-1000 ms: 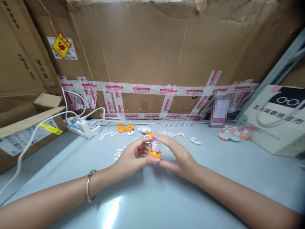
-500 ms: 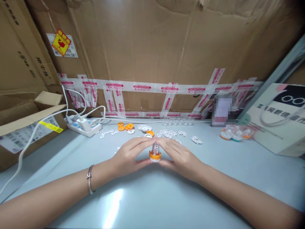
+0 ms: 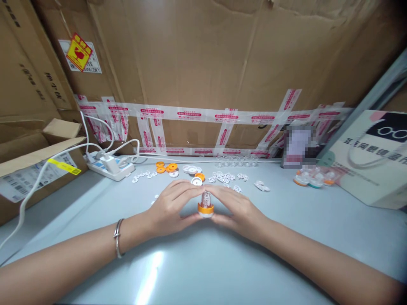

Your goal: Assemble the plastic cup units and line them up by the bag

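A small clear-domed plastic container (image 3: 206, 204) with an orange ring and white base is held upright between my two hands. My left hand (image 3: 173, 205), with a bangle at the wrist, closes on it from the left, fingertips at the dome's top and thumb at the base. From the other side my right hand (image 3: 240, 208) grips it the same way. White pieces show inside the dome. Just behind the fingers lies a white ring (image 3: 196, 181), with an orange ring (image 3: 200, 176) beyond it.
Orange discs (image 3: 171, 167), white discs (image 3: 191, 170), small white printed pieces (image 3: 222, 177) and clear domes (image 3: 235, 161) lie along the back. Finished-looking domed containers (image 3: 313, 178) stand at right by a white bag (image 3: 369, 161). A power strip (image 3: 111, 167) and cardboard box (image 3: 38, 178) are left.
The view has shifted slightly. My hands keep the same hold on the domed container, which shows no clear change.
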`<move>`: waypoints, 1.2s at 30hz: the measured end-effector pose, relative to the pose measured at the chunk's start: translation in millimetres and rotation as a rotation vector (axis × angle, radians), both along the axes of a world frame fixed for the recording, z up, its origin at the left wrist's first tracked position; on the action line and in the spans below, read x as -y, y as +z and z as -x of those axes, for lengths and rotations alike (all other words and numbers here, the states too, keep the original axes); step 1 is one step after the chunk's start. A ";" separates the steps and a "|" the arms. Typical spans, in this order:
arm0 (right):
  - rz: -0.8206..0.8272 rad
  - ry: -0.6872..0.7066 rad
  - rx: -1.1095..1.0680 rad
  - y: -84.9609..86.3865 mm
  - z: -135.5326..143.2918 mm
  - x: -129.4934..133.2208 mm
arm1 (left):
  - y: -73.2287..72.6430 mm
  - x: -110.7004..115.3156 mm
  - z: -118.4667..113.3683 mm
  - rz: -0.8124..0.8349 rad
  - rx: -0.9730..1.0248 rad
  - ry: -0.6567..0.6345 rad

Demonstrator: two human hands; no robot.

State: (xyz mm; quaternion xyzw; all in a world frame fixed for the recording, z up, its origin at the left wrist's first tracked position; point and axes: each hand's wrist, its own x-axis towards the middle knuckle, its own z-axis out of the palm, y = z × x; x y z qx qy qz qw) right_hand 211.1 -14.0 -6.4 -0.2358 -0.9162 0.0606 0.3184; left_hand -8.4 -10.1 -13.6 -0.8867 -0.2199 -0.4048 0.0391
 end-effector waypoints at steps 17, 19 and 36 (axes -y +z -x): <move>0.723 -0.125 -0.513 -14.2 26.0 3.3 | -12.7 4.4 -19.9 1.040 0.284 -0.025; 0.716 -0.203 -0.445 -14.6 26.8 2.9 | -13.7 3.2 -20.2 1.017 0.235 0.020; 0.437 -0.092 -0.180 -16.1 21.9 -9.3 | -14.5 -2.7 -19.9 0.761 0.005 0.119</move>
